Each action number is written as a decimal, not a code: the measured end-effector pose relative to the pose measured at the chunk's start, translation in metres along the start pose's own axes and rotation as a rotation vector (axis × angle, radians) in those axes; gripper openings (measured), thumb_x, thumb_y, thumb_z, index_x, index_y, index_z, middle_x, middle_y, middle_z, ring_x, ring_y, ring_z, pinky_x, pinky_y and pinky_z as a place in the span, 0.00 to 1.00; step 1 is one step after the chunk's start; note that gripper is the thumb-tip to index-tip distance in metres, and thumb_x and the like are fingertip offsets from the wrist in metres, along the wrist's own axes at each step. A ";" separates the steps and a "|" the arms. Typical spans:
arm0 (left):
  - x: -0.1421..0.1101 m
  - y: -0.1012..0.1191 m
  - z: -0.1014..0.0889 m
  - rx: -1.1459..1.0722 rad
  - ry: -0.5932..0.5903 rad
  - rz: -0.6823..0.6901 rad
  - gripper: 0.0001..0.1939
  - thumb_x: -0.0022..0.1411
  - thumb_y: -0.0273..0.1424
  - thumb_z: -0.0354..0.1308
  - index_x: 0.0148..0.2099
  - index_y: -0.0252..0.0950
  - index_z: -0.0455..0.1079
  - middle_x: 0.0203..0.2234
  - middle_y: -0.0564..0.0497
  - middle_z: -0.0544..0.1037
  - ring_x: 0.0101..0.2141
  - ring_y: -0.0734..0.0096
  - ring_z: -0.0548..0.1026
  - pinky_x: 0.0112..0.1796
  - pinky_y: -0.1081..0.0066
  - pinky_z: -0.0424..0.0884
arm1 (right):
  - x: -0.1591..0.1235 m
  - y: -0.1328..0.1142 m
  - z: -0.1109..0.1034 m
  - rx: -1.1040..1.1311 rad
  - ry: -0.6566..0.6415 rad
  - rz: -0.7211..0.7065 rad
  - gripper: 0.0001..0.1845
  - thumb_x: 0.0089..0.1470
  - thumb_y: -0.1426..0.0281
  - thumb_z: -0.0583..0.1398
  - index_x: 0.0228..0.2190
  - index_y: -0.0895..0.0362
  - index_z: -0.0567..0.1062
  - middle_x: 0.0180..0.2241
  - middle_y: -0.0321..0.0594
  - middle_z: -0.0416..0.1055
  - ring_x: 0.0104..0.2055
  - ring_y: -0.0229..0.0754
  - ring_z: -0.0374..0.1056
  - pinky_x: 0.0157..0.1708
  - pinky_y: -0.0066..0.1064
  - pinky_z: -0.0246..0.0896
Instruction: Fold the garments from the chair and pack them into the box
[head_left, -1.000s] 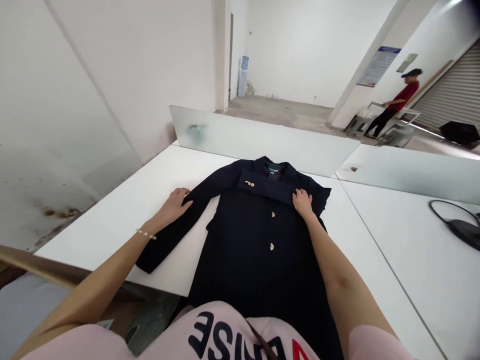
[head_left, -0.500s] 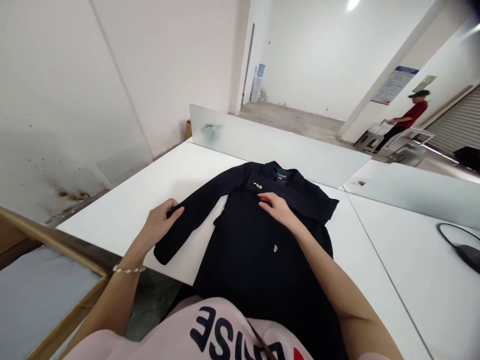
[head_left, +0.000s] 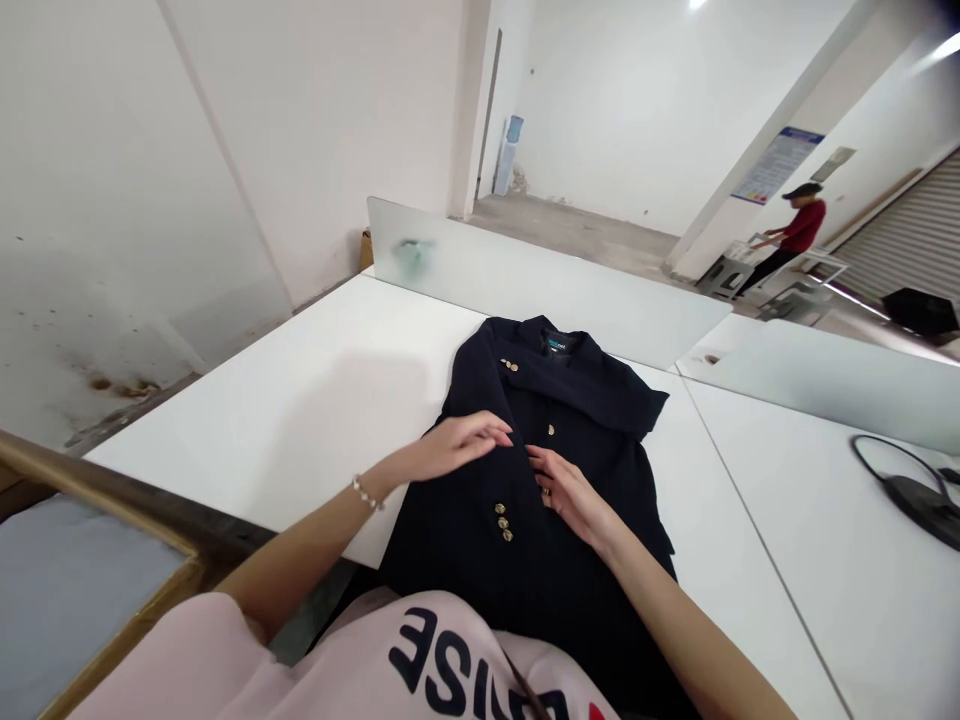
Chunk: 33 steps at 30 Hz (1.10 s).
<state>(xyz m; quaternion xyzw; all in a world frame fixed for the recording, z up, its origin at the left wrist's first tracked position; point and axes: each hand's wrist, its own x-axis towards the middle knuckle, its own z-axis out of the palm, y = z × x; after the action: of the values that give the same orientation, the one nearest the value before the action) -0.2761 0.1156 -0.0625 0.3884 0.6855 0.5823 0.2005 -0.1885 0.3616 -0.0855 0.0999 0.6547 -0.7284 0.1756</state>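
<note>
While navy brass-buttoned blazer lies mid-frame on white desk, sleeves folded across front, hem unfolded: left hand, beaded bracelet at wrist, open, flat on blazer; right hand open, fingertips near centre button, no grip. Black cable far right.

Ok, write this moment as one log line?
left hand: on navy blazer | right hand: on navy blazer | sleeves: folded inward | surface: white table
</note>
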 end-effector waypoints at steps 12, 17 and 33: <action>0.109 -0.070 -0.063 0.805 0.011 0.059 0.29 0.59 0.14 0.42 0.57 0.39 0.68 0.58 0.45 0.70 0.61 0.62 0.65 0.63 0.53 0.58 | -0.027 0.019 0.024 -0.447 -0.058 -0.201 0.28 0.49 0.62 0.68 0.50 0.56 0.71 0.48 0.43 0.74 0.51 0.50 0.71 0.56 0.46 0.65; 0.126 -0.075 -0.062 0.966 -0.107 0.088 0.25 0.58 0.12 0.43 0.47 0.39 0.72 0.61 0.46 0.68 0.67 0.58 0.55 0.65 0.39 0.40 | -0.049 0.024 0.039 -0.729 -0.175 -0.374 0.33 0.51 0.67 0.67 0.58 0.53 0.68 0.53 0.45 0.67 0.55 0.48 0.67 0.58 0.42 0.64; 0.111 -0.095 -0.118 1.128 0.114 0.075 0.12 0.58 0.18 0.48 0.39 0.37 0.67 0.39 0.44 0.71 0.40 0.57 0.68 0.44 0.60 0.63 | -0.033 0.039 0.030 -0.920 -0.149 -0.468 0.23 0.52 0.84 0.53 0.45 0.54 0.75 0.48 0.44 0.68 0.48 0.42 0.70 0.52 0.37 0.68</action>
<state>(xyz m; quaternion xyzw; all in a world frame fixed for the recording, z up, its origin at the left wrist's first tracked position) -0.4592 0.1227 -0.1050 0.4274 0.8859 0.1526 -0.0960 -0.1409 0.3332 -0.1059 -0.1887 0.8976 -0.3903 0.0800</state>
